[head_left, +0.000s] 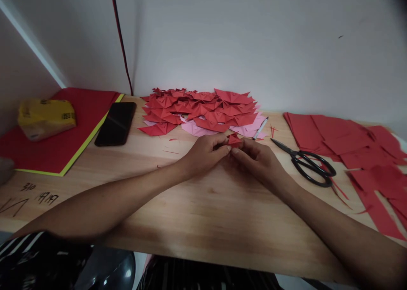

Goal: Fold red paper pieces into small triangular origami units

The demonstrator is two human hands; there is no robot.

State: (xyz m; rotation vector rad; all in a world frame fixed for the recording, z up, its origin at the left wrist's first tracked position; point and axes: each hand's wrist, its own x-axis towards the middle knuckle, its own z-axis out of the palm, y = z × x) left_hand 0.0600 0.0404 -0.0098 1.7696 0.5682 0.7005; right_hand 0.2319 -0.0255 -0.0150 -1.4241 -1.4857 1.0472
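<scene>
A small folded piece of red paper [234, 140] is pinched between my two hands, over the middle of the wooden table [203, 213]. My left hand [208, 154] grips its left side with thumb and fingers, and my right hand [256, 156] grips its right side. The fingers cover most of its lower part. Just beyond them lies a heap of folded red paper pieces [203, 107], stacked in overlapping rows. Pink folded paper [197, 128] shows beneath the red ones.
Right of my hands lie black-handled scissors [303, 163], a pen [260, 128], red paper sheets [343, 141] and thin red scraps [340, 190]. A phone [116, 124], large red sheets [85, 107] and a yellow packet [47, 117] are at left. A wall [254, 40] stands behind.
</scene>
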